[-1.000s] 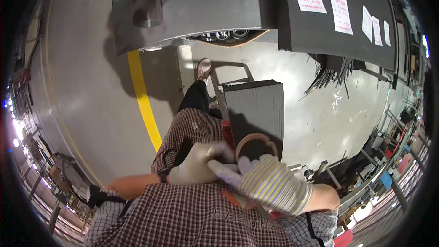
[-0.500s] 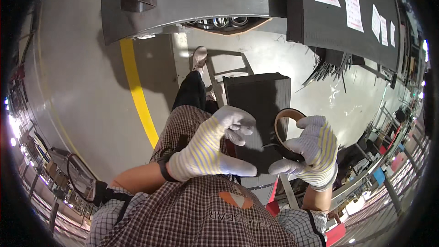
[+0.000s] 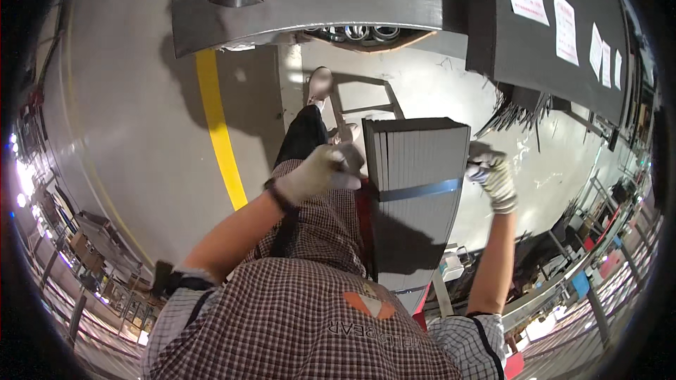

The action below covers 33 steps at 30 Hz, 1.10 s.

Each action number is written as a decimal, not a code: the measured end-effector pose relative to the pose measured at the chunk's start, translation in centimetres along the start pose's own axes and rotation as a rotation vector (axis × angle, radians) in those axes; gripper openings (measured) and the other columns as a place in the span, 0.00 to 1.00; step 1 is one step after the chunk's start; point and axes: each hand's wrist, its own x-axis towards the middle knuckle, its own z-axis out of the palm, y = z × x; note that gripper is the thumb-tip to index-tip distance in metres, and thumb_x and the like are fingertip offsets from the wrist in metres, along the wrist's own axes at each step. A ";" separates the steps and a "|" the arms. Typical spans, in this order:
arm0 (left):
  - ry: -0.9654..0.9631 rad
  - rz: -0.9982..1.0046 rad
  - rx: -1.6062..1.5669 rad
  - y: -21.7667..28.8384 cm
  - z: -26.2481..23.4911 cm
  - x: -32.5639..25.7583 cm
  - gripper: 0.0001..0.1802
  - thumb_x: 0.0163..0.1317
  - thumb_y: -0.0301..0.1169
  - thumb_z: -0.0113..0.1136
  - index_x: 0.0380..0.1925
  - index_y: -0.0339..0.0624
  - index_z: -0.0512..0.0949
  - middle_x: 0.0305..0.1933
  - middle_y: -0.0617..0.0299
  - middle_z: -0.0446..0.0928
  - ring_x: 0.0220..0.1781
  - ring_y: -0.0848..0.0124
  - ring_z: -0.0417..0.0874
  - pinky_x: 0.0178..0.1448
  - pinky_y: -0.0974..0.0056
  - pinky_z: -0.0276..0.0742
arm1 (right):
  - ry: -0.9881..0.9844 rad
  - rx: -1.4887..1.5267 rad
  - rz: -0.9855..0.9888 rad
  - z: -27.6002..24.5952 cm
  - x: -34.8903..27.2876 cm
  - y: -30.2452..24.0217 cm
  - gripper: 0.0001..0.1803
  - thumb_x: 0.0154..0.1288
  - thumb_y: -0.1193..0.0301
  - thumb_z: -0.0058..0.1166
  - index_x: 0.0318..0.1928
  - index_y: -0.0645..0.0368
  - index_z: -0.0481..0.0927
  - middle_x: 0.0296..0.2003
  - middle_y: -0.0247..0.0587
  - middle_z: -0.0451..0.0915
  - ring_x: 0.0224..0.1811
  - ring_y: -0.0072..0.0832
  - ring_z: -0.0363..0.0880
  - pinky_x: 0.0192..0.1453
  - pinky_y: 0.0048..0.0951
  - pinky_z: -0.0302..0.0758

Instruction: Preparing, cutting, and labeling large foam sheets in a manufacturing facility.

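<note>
- Stack (image 3: 421,158): one, with one blue strip (image 3: 421,191) across.
- Left hand (image 3: 329,169) left of stack, right hand (image 3: 493,174) at its right edge: fingers curled, cannot tell around what.
- One box (image 3: 408,43) beyond stack: at least two rings (image 3: 358,32) inside.
- Five papers (image 3: 565,28), right of stack.

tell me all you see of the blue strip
The blue strip is narrow, glossy and looks like plastic tape. It lies across the stack of grey sheets, slanting up toward the right. Its visible ends lie near the stack's sides, between the left hand and the right hand; whether either touches it is unclear.
</note>
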 end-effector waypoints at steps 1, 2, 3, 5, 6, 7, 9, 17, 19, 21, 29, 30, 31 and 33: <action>0.006 0.004 -0.003 -3.4 -0.2 1.8 0.08 0.56 0.25 0.68 0.34 0.38 0.79 0.32 0.66 0.79 0.36 0.74 0.80 0.45 0.69 0.77 | 0.037 0.180 0.056 1.2 -0.2 1.8 0.19 0.50 0.61 0.75 0.29 0.63 0.82 0.33 0.39 0.84 0.36 0.33 0.82 0.45 0.32 0.77; 0.000 0.073 -0.183 -7.2 -0.4 3.1 0.08 0.58 0.24 0.66 0.37 0.38 0.78 0.35 0.66 0.80 0.36 0.75 0.80 0.45 0.69 0.78 | -0.096 0.188 0.183 1.3 0.1 1.8 0.21 0.49 0.61 0.75 0.36 0.63 0.83 0.37 0.42 0.85 0.43 0.34 0.83 0.52 0.34 0.77; -0.014 0.136 -0.365 -9.2 -0.5 3.7 0.09 0.60 0.24 0.64 0.40 0.38 0.78 0.37 0.66 0.81 0.37 0.75 0.80 0.45 0.69 0.78 | -0.102 0.190 0.191 1.5 -0.2 0.6 0.21 0.49 0.61 0.75 0.36 0.63 0.83 0.37 0.42 0.85 0.43 0.34 0.83 0.52 0.34 0.77; -0.148 0.071 -0.321 -9.6 -2.9 3.0 0.20 0.60 0.23 0.65 0.52 0.39 0.73 0.50 0.65 0.78 0.49 0.73 0.79 0.55 0.66 0.76 | 0.431 -0.115 0.050 2.9 -0.7 -4.7 0.25 0.55 0.64 0.72 0.49 0.64 0.79 0.52 0.50 0.79 0.55 0.36 0.78 0.62 0.35 0.72; -0.299 0.013 -0.278 -9.7 -3.7 3.1 0.31 0.60 0.22 0.66 0.64 0.40 0.69 0.63 0.65 0.75 0.60 0.72 0.77 0.65 0.63 0.75 | 0.556 -0.289 0.084 4.2 -1.5 -8.1 0.32 0.56 0.61 0.70 0.55 0.64 0.73 0.59 0.55 0.71 0.61 0.41 0.72 0.66 0.43 0.67; -0.319 0.001 -0.285 -8.4 -2.5 3.4 0.31 0.60 0.22 0.66 0.64 0.40 0.69 0.63 0.65 0.75 0.60 0.72 0.77 0.65 0.63 0.75 | 0.689 -0.483 0.139 5.6 -2.9 -11.8 0.38 0.57 0.58 0.69 0.62 0.64 0.67 0.66 0.60 0.63 0.67 0.47 0.66 0.70 0.50 0.61; -0.069 -0.096 -0.420 -4.6 0.4 3.5 0.21 0.62 0.29 0.65 0.54 0.39 0.73 0.39 0.66 0.80 0.37 0.78 0.81 0.43 0.68 0.81 | 0.456 -0.565 0.058 9.4 -3.6 -16.7 0.51 0.50 0.49 0.67 0.68 0.62 0.59 0.70 0.69 0.52 0.72 0.63 0.52 0.71 0.67 0.48; -0.104 0.392 0.852 -7.0 2.3 11.8 0.38 0.54 0.37 0.73 0.62 0.33 0.68 0.59 0.53 0.75 0.60 0.64 0.77 0.62 0.60 0.76 | 0.366 -0.701 0.271 15.1 -3.1 -15.2 0.54 0.50 0.35 0.57 0.71 0.53 0.59 0.71 0.73 0.47 0.73 0.73 0.41 0.68 0.77 0.39; -0.160 0.279 0.795 -9.4 4.2 13.1 0.38 0.54 0.37 0.73 0.62 0.33 0.69 0.60 0.53 0.75 0.60 0.64 0.77 0.62 0.60 0.76 | 0.395 -0.706 0.235 15.2 -3.1 -15.0 0.53 0.52 0.34 0.55 0.71 0.52 0.58 0.71 0.73 0.47 0.73 0.73 0.42 0.68 0.76 0.40; -0.130 0.199 0.710 -10.4 3.0 13.5 0.38 0.53 0.37 0.73 0.61 0.33 0.69 0.60 0.52 0.75 0.60 0.65 0.78 0.62 0.60 0.76 | 0.387 -0.712 0.244 15.3 -3.0 -14.8 0.52 0.53 0.34 0.53 0.72 0.52 0.59 0.71 0.72 0.47 0.73 0.72 0.43 0.69 0.75 0.40; -0.205 -0.321 -0.546 -1.7 -4.2 -4.1 0.26 0.59 0.28 0.67 0.58 0.38 0.74 0.61 0.54 0.75 0.56 0.68 0.81 0.61 0.65 0.77 | 0.365 -0.654 0.278 13.8 -3.0 -16.2 0.52 0.44 0.45 0.62 0.70 0.52 0.62 0.70 0.70 0.53 0.72 0.69 0.49 0.69 0.74 0.43; -0.101 -0.176 -0.009 0.8 -2.8 -5.6 0.19 0.62 0.28 0.64 0.54 0.39 0.75 0.54 0.58 0.78 0.52 0.71 0.82 0.59 0.64 0.77 | 0.396 -0.627 0.251 13.8 -3.0 -16.2 0.52 0.40 0.49 0.65 0.69 0.52 0.63 0.69 0.69 0.55 0.71 0.67 0.50 0.69 0.73 0.44; 0.003 -0.017 0.519 2.6 -1.4 -6.9 0.12 0.66 0.27 0.60 0.49 0.40 0.76 0.48 0.63 0.80 0.47 0.74 0.83 0.57 0.63 0.78 | 0.414 -0.624 0.245 13.6 -3.4 -16.2 0.52 0.40 0.49 0.65 0.69 0.52 0.63 0.69 0.69 0.55 0.71 0.67 0.50 0.69 0.73 0.44; 0.194 0.208 0.122 3.1 2.3 -7.7 0.09 0.66 0.28 0.60 0.45 0.41 0.76 0.41 0.66 0.80 0.45 0.73 0.83 0.50 0.68 0.80 | 0.431 -0.603 0.187 13.8 -3.1 -16.0 0.53 0.39 0.50 0.66 0.69 0.52 0.63 0.69 0.68 0.55 0.72 0.67 0.50 0.70 0.72 0.44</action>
